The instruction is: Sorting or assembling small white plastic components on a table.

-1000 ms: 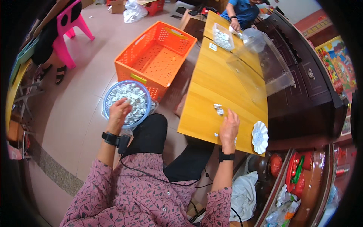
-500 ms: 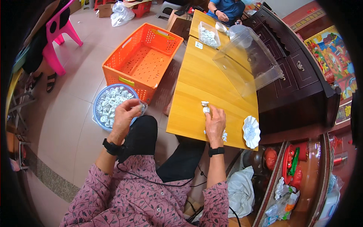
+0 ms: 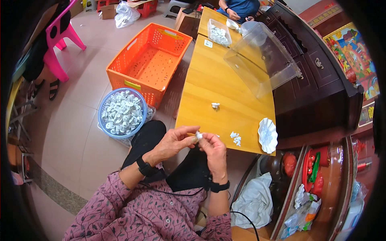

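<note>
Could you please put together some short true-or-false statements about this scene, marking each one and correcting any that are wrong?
1. The left hand and right hand meet at a small white piece. True.
2. The round blue plastic basket sits nearer the person than the rectangular orange plastic crate. True.
3. The scalloped white dish is on the yellow wooden table. True.
4. The basket is empty. False: it is heaped with white pieces.
5. The crate stands on the table. False: it stands on the pinkish tiled floor.
</note>
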Tool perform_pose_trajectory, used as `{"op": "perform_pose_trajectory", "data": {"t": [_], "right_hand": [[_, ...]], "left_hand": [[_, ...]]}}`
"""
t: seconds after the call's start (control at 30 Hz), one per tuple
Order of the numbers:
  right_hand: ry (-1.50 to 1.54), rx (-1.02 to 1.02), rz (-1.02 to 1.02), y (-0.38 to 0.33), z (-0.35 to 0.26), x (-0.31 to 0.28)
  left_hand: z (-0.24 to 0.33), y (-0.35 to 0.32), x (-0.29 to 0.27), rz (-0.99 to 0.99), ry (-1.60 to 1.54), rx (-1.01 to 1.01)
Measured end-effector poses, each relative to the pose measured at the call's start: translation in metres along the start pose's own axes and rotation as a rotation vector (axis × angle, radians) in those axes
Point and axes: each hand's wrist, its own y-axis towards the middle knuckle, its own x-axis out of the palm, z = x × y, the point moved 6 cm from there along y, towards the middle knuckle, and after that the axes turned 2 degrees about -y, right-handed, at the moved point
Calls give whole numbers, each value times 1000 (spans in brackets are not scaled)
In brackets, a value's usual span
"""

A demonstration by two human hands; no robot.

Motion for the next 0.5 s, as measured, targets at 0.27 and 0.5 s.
{"op": "perform_pose_trajectory", "data": {"t": [0.27,0.5], "right_hand": [[-90,-92,191,-24,16,-5],[-1024,-465,488,-24,-1,-37]], "left_hand": [[-18,-9,0,20,9,-82],[-21,-13,-1,73,-169,-152]]}}
